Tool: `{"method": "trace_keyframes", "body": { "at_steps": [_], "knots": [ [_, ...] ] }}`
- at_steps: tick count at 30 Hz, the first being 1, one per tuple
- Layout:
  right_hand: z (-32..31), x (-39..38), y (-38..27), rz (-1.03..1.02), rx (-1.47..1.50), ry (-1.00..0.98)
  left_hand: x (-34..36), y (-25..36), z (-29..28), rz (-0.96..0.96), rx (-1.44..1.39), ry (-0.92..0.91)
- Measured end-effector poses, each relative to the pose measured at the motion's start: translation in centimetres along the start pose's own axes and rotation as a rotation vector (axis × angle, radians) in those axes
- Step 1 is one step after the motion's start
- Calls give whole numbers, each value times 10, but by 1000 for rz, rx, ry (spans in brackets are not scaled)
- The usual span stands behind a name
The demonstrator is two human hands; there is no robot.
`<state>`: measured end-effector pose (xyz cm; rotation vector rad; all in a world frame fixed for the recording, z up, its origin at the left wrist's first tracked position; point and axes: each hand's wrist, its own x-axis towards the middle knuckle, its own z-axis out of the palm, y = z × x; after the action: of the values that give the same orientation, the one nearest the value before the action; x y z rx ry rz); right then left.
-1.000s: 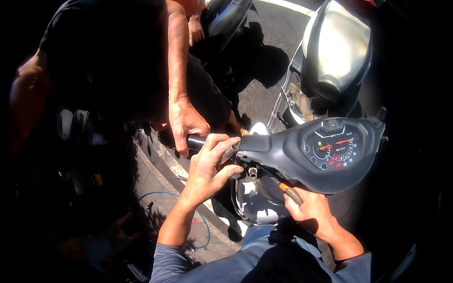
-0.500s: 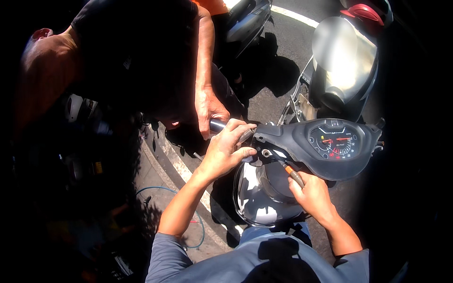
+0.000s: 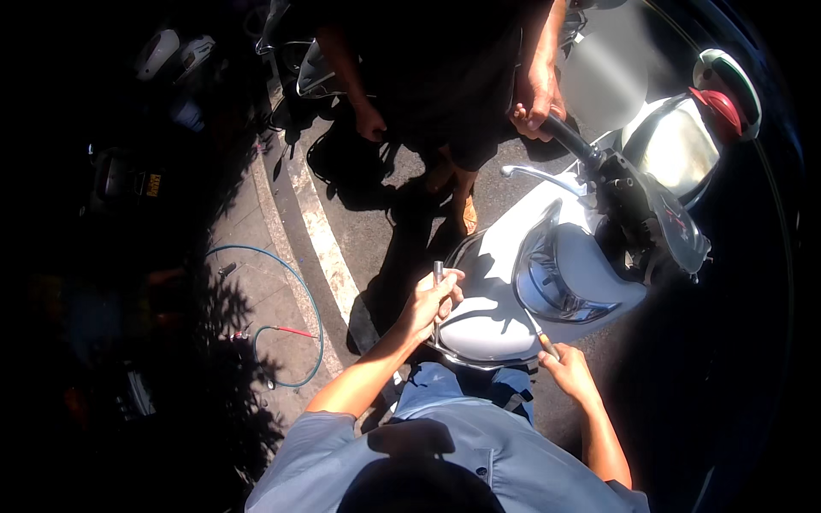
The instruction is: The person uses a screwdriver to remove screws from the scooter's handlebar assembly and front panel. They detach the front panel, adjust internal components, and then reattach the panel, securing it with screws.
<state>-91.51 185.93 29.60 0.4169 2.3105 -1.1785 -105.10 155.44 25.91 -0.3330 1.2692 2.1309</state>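
by scooter (image 3: 573,265), tools (image 3: 548,345) in hands (image 3: 428,308)

l hand (image 3: 432,304) curled in grip; r hand (image 3: 569,371) ditto; both arms (image 3: 361,376) out fwd

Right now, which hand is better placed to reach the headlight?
The right hand, probably: its tool points toward the headlight, while the left hand holds a metal rod apart from it.

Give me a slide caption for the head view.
Left hand holds a metal rod, right hand a slim tool, at a white scooter's front.
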Motion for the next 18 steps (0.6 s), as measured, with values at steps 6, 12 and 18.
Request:
{"method": "trace_keyframes", "body": {
  "at_steps": [6, 12, 18],
  "knots": [
    [209, 46, 32, -54, -357, -435, -131, -151, -117, -230, -770, 304],
    [362, 102, 5, -212, -590, -485, -208, -172, -161, 15, -670, 564],
    [389, 53, -20, -500, 162, -272, -262, -208, -186, 104, -824, 554]
  ]
}}
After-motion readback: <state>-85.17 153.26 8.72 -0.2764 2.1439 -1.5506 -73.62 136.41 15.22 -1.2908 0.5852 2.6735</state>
